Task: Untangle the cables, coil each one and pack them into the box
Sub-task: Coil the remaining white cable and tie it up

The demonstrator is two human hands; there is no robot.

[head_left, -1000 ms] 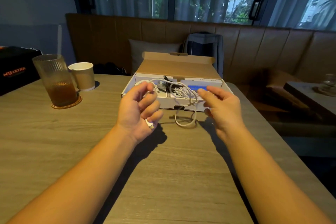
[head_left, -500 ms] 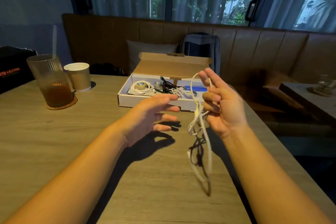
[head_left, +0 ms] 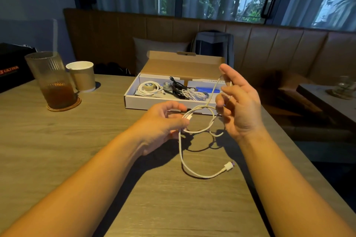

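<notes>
Left hand (head_left: 163,121): fingers pinch white cable (head_left: 192,171) near 1 plug. Right hand (head_left: 238,102): fingers loosely curled around cable strand. Other plug hangs above bench (head_left: 57,140). Box (head_left: 154,103) open behind.

A ribbed glass (head_left: 51,79) of amber drink stands on a round coaster (head_left: 64,105). A paper cup (head_left: 81,75) sits just right of the glass, a black bag (head_left: 13,67) behind it to the left.
</notes>
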